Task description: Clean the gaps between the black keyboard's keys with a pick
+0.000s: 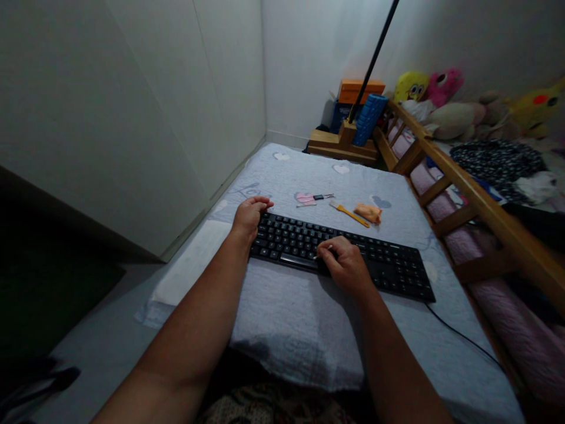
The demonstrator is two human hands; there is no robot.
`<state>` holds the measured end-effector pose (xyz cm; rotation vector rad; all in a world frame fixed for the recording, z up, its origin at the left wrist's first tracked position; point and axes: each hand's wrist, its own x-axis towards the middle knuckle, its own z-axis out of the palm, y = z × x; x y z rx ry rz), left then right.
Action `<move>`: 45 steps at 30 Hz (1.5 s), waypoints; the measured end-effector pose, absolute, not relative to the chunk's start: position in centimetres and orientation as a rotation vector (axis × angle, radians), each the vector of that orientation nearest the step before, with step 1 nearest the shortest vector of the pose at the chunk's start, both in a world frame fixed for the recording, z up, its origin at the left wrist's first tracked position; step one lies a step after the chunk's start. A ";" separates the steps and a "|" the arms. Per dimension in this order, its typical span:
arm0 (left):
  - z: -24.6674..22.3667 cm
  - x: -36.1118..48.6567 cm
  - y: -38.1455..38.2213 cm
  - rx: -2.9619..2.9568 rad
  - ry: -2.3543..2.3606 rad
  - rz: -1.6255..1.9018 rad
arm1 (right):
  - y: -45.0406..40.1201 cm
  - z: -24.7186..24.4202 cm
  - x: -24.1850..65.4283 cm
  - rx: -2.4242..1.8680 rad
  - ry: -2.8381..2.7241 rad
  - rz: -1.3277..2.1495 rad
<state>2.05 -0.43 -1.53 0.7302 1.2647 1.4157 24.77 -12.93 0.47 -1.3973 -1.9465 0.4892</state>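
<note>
A black keyboard [291,235] lies on the cloth-covered table. At its left end my left hand [249,217] is closed, thumb and fingers curled at the upper corner. Over the lower middle keys, beside the space bar, my right hand [346,262] pinches a thin white stick that looks like a cotton swab [315,257]. Most of that swab is hidden by the fingers. Behind the keyboard lie a yellow-handled brush [351,215], a crumpled orange cloth [369,213], a small tool with a dark middle and metal prongs [318,197], and another thin white stick [306,205].
The table's pale quilted cloth [300,312] has heart patterns. A keyboard cable [463,338] runs off to the right. A wooden bed rail [468,206] borders the right side, with plush toys [454,121] beyond. A pale cabinet [176,118] stands on the left.
</note>
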 end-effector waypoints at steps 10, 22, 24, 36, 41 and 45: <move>-1.4 2.1 -0.6 0.731 1.256 1.423 | -12.7 0.1 24.9 -1.404 -1.874 0.479; -1.3 2.1 -0.5 0.716 1.258 1.429 | -12.9 0.5 24.8 -1.409 -1.890 0.501; -1.2 2.1 -0.5 0.721 1.261 1.421 | -12.9 0.5 24.8 -1.406 -1.900 0.508; -1.5 2.0 -0.4 0.743 1.266 1.414 | -12.8 0.3 24.8 -1.408 -1.879 0.477; -1.4 2.1 -0.5 0.727 1.256 1.426 | -12.6 0.0 24.8 -1.408 -1.865 0.453; -1.3 2.1 -0.5 0.734 1.271 1.418 | -12.6 -0.1 24.7 -1.388 -1.864 0.441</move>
